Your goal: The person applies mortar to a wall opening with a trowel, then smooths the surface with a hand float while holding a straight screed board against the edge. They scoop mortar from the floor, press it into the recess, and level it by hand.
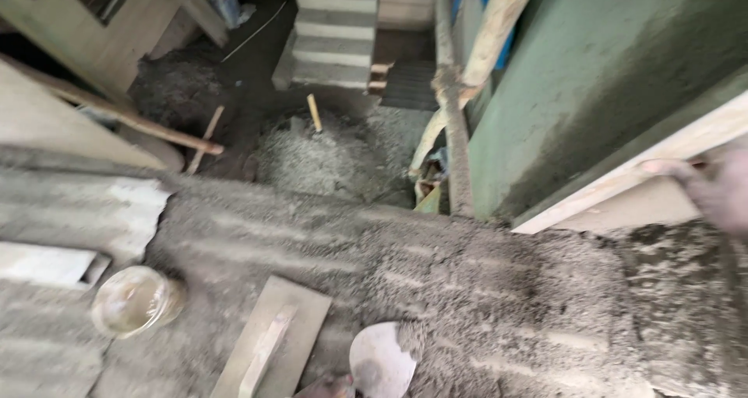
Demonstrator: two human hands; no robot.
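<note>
My right hand (721,189) is at the right edge, blurred, with its fingers curled over the top edge of a long pale wooden board (615,181). The board leans slanted against a green plastered wall (592,70). My left hand is out of view. Below the board, wet grey mortar (506,289) is spread over the platform. A round-bladed metal trowel (380,360) lies at the mortar's near edge, its reddish handle at the bottom border. To the left of the trowel lies a wooden float (273,343) with a handle strip on top.
A clear round container (132,300) sits on corrugated sheeting (70,211) at the left. Far below the platform are a gravel heap (327,152) with wooden tool handles stuck in it, concrete steps (335,31), and upright wooden poles (458,117) beside the wall.
</note>
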